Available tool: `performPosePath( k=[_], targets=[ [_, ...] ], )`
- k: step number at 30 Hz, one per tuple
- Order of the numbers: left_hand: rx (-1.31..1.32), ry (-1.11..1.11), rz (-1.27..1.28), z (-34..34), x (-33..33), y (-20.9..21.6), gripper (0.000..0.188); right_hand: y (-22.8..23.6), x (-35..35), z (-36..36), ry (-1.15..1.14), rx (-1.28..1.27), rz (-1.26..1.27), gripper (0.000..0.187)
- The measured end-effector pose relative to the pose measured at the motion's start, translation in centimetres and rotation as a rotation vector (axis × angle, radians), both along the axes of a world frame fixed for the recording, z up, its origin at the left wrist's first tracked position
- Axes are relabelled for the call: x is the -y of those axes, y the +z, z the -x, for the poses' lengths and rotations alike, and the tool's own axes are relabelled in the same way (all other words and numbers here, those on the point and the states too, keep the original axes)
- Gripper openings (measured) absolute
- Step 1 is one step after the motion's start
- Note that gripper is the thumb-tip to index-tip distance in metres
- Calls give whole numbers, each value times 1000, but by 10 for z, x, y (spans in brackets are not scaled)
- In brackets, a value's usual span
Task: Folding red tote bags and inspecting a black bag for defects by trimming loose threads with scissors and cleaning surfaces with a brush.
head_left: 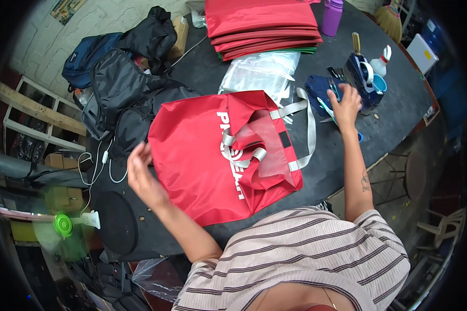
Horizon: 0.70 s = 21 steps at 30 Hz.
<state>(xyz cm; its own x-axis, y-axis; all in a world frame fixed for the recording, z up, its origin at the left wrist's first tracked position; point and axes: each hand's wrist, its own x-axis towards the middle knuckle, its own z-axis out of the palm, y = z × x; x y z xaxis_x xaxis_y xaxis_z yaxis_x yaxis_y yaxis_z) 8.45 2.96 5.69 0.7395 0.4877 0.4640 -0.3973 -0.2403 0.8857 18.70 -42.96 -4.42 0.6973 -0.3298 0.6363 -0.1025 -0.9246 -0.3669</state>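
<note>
A red tote bag [192, 150] with grey webbing handles and white print lies on the dark table in front of me, its mouth facing right and gaping. My left hand [145, 179] rests by the bag's left edge, fingers stretched out and holding nothing. Over to the right, my right hand [346, 106] reaches over a dark blue cloth pouch [317, 88] with small tools on it. Its fingers are apart and bent, close to a teal-and-white handled tool [326, 110] whose kind I cannot make out. Part of that tool is hidden under the hand.
A stack of folded red bags [264, 23] sits at the back, with clear plastic sleeves [259, 70] before it. Black backpacks [122, 78] crowd the left. A tape dispenser [359, 78], a white spray bottle [380, 63] and a purple bottle [332, 16] stand right. A green fan [63, 225] is lower left.
</note>
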Motion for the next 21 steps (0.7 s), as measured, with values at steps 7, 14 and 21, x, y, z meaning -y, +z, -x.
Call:
performPosePath(
  k=[7,14,21],
  targets=[
    [-1058,-32,-141,123,-44,-17,65,45,-163,-66,1100,-33,-444,16],
    [-918,-198,279,138,1,-61,90,66,-328,-111,1270,-366,-422,61],
    [-820,-114,38,122,-14,-67,32,123,-289,-137,1199,-353,7,37]
  ],
)
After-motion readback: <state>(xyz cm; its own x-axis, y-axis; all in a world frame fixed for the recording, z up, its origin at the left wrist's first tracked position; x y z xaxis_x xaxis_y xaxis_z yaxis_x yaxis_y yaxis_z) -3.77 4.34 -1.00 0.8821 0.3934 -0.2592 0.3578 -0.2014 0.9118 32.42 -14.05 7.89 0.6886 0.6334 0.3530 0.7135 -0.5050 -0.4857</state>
